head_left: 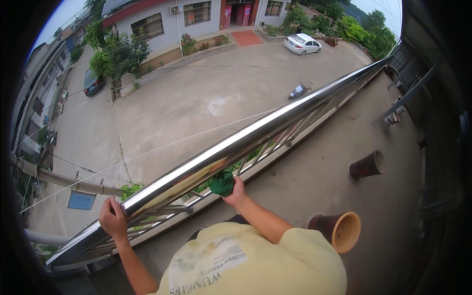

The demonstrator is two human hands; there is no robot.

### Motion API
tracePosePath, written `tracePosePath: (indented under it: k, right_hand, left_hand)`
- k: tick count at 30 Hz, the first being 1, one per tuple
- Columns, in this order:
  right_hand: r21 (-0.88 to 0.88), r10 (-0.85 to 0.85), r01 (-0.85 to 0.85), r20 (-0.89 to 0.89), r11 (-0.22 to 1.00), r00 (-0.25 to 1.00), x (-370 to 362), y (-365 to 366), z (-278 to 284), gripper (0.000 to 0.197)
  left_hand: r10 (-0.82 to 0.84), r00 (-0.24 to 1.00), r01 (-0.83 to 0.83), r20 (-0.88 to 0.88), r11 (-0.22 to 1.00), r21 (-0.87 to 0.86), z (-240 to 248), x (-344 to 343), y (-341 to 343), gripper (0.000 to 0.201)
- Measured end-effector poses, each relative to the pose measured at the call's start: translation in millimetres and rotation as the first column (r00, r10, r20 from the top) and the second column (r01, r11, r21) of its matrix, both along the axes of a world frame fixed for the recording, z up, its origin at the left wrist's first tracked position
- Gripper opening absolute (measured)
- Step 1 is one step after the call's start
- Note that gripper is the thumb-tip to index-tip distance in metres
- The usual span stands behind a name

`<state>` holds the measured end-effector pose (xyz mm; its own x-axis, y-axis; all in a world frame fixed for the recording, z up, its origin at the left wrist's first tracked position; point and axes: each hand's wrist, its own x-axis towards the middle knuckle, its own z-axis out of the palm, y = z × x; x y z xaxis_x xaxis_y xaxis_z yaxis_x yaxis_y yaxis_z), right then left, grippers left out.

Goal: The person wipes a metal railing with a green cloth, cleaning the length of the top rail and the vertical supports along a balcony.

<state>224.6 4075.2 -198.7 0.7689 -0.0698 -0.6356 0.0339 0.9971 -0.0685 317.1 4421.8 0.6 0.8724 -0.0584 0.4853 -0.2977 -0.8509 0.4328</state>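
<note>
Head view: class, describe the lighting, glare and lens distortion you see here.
Head view: soft, even daylight with no hard shadows; a bright streak of glare runs along the steel handrail; fisheye bending curves the distant buildings, with a black vignette at the rim; the green cloth looks sharp.

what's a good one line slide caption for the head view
On a balcony, the left hand grips the shiny steel railing while the right hand presses a green cloth under it.

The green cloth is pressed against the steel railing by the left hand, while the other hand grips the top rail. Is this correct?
Not quite: the head view shows the right hand pressing the green cloth against the steel railing. The left hand is the one gripping the top rail.
</note>
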Motion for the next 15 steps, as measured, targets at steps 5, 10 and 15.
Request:
tracePosePath:
  k: [5, 10, 15]
  right_hand:
    - [0.001, 0.084, -0.084, -0.137, 0.996, 0.987, 23, 42, 17, 0.029]
    - [-0.053, 0.065, -0.071, -0.104, 0.996, 0.992, 42, 37, -20, 0.034]
    - [-0.03, 0.148, -0.151, -0.085, 0.988, 0.985, 31, 96, 2, 0.037]
  left_hand:
    - [-0.013, 1.0, 0.013, 0.023, 1.0, 0.02, -1, 2, 0, 0.019]
    - [-0.023, 0.991, 0.015, 0.135, 0.998, 0.063, -2, 0, 8, 0.019]
    - [-0.014, 0.991, 0.007, 0.134, 0.999, 0.05, 1, 2, 4, 0.018]
